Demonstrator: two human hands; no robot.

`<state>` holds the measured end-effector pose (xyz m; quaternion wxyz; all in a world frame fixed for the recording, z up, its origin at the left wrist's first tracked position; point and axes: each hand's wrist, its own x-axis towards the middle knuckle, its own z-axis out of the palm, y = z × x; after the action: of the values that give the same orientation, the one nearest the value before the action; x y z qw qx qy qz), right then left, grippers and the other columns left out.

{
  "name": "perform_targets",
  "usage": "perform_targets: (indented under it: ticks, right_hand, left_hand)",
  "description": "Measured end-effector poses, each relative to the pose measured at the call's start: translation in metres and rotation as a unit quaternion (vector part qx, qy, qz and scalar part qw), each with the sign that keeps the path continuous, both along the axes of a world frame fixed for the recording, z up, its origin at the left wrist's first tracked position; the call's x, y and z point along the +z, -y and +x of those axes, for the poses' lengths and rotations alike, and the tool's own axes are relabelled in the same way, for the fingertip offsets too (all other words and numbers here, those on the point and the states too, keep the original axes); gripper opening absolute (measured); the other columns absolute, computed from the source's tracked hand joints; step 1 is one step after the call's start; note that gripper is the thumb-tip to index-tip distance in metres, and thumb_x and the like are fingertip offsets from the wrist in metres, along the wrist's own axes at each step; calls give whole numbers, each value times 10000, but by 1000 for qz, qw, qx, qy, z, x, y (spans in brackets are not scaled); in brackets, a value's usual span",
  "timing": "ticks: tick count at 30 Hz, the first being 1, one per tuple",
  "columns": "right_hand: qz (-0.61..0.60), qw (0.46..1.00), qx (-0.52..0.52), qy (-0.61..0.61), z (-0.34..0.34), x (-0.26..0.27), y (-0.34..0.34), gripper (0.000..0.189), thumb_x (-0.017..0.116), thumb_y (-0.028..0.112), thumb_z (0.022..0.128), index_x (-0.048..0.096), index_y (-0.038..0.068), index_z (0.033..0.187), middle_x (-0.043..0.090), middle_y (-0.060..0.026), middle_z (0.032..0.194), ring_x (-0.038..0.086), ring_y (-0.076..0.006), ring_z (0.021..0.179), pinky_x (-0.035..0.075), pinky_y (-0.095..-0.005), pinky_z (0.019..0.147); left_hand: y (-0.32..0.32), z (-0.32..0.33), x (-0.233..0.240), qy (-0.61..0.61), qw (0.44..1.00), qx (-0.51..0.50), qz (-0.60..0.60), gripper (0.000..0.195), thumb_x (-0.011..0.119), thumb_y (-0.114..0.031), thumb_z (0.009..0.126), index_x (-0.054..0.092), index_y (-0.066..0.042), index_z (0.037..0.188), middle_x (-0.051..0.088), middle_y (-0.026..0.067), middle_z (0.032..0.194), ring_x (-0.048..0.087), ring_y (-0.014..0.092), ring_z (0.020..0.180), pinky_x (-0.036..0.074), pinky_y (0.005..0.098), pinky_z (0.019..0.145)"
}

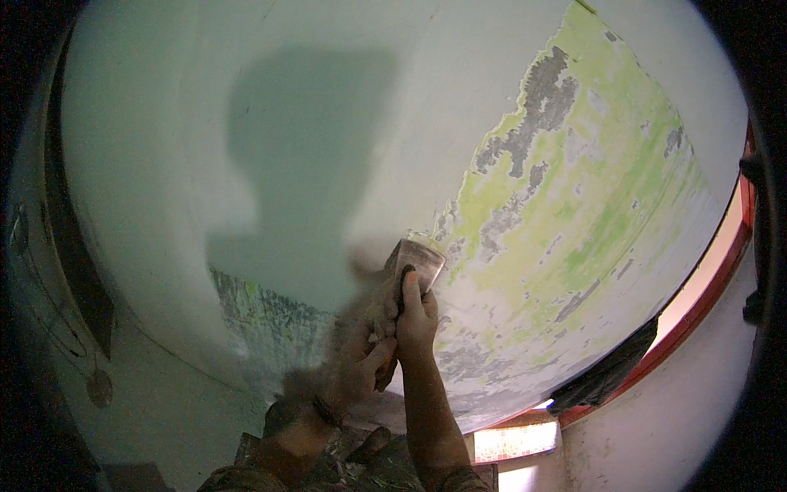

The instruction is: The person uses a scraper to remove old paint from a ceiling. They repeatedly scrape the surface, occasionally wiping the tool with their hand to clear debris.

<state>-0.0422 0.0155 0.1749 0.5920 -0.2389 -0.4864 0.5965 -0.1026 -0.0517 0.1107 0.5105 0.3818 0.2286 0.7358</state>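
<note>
A wide-bladed paint scraper (424, 258) meets the wall at the ragged edge of the white paint layer (307, 184). My right hand (419, 317) grips it near the blade, its thumb pressed along the blade's base. Lower down, my left hand (369, 347) is closed about the scraper's handle (386, 374), whose end pokes out below the fingers. To the right of the blade, the stripped wall area (553, 227) shows yellow-green old paint and grey bare patches. Shadow blurs the left fingers.
A darker stripped strip (264, 307) lies at lower left of the wall. Cords with a round fitting (99, 387) hang at far left. At right is a red-framed opening (707, 307) with dark cloth (609, 369). Paint flakes (350, 470) lie below my hands.
</note>
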Motion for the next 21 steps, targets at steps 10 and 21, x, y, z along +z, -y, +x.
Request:
perform_targets:
  ticks: [10,21]
  right_hand:
    - [2,998,-54,27,-3,29,9,329,556,343,946,564,15,949,510,-6,653,439,-84,499,339,-238,427]
    - [-31,999,19,1,0,59,16,300,566,320,944,550,38,846,475,-17,556,383,-102,370,304,-257,347]
  left_hand:
    - [3,11,25,55,998,-24,-28,183,518,-169,957,485,-79,1112,495,-22,646,387,29,453,297,209,404]
    - [-18,15,33,23,990,63,122,84,535,-180,944,504,-102,946,494,-22,623,390,54,437,310,215,403]
